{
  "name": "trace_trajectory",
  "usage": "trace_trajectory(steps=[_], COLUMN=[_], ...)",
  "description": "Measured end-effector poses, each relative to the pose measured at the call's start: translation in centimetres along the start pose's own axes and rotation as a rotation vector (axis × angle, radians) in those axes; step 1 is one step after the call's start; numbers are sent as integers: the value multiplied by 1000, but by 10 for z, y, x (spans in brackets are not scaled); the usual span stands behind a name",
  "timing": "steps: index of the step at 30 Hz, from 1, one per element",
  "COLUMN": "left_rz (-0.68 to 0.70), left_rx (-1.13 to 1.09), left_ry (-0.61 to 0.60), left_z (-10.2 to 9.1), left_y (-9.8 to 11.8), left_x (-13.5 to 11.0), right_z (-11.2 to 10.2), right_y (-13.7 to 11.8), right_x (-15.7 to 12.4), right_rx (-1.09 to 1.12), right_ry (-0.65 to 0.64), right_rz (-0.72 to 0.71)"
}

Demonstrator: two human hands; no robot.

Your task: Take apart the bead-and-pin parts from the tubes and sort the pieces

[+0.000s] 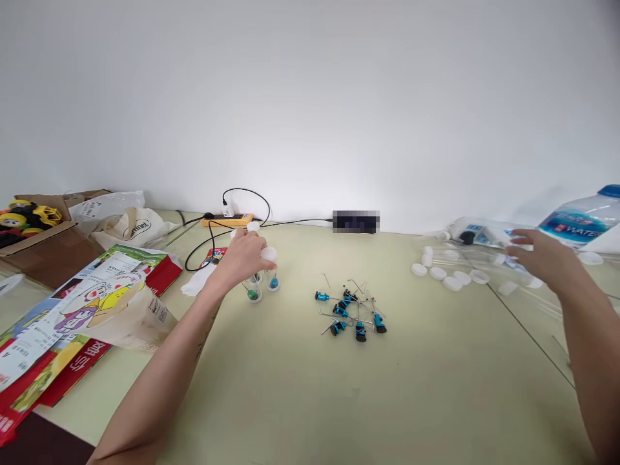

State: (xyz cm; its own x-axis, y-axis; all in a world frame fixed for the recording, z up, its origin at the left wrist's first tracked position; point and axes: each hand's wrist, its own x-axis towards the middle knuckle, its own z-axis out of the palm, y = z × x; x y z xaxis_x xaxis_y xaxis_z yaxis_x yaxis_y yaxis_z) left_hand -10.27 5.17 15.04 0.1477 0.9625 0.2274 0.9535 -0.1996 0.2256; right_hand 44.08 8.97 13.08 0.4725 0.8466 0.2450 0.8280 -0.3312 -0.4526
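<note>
My left hand (245, 257) is closed round the top of a small clear tube with a white cap (268, 253), standing among two or three upright clear tubes (254, 294) that have coloured bits at the bottom. My right hand (545, 255) reaches out over clear tubes lying flat (465, 258) at the right, fingers spread, holding nothing that I can see. Between the hands lies a pile of blue parts with bent metal wires (351, 310).
White caps (448, 278) lie scattered near the flat tubes. A water bottle (578, 223) lies at the far right. A yellow power strip with black cables (227, 221) sits by the wall. Printed cartons (72, 310), a bag and a cardboard box (43, 245) of toys crowd the left.
</note>
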Motion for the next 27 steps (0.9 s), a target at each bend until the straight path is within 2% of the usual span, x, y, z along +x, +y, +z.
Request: trace_trajectory(steps=[2,3,5,6,8,9,10,12,14,16,18,20,21,22,24,25,27], left_rz=[2,30,152,223,311,330,339,350,375,377,316,212,163,111,10,-24,-88], left_rx=[-193,-338,-712,-897,-1145,-1198,-1199,-1042,-845,-767,-787,-875,-944,-1000,-1045,-1052,-1079], left_ry=[82,130,168,150,79,1,-110,-281,-321,-309,-347,-466,-557,-573,-454,-350,-50], left_z=[-3,-4,-3,0,9,14,19,27,33,37,42,46,48,49,51,50,47], left_y=[11,18,35,44,63,73,83,100,115,121,118,104,95,84,63,52,30], left_x=[-3,-5,-10,-14,-24,-31,-39,-56,-72,-83,-89,-90,-90,-91,-91,-91,-90], right_z=[-7,-10,-13,-14,-12,-10,-7,1,8,12,12,8,6,4,6,11,27], right_y=[-20,-35,-74,-95,-132,-146,-157,-171,-177,-178,-177,-179,-181,-184,-196,-205,-228], right_x=[-12,-23,-56,-77,-124,-147,-170,-209,-236,-248,-248,-240,-235,-230,-222,-221,-223], right_rx=[-2,27,317,457,607,626,619,553,417,311,282,342,392,449,556,595,621], right_ry=[68,51,-126,-221,-365,-411,-472,-554,-562,-502,-417,-333,-309,-313,-405,-473,-519], right_rz=[-26,-74,-253,-332,-513,-597,-664,-756,-841,-918,-1010,-1072,-1067,-1037,-952,-926,-955])
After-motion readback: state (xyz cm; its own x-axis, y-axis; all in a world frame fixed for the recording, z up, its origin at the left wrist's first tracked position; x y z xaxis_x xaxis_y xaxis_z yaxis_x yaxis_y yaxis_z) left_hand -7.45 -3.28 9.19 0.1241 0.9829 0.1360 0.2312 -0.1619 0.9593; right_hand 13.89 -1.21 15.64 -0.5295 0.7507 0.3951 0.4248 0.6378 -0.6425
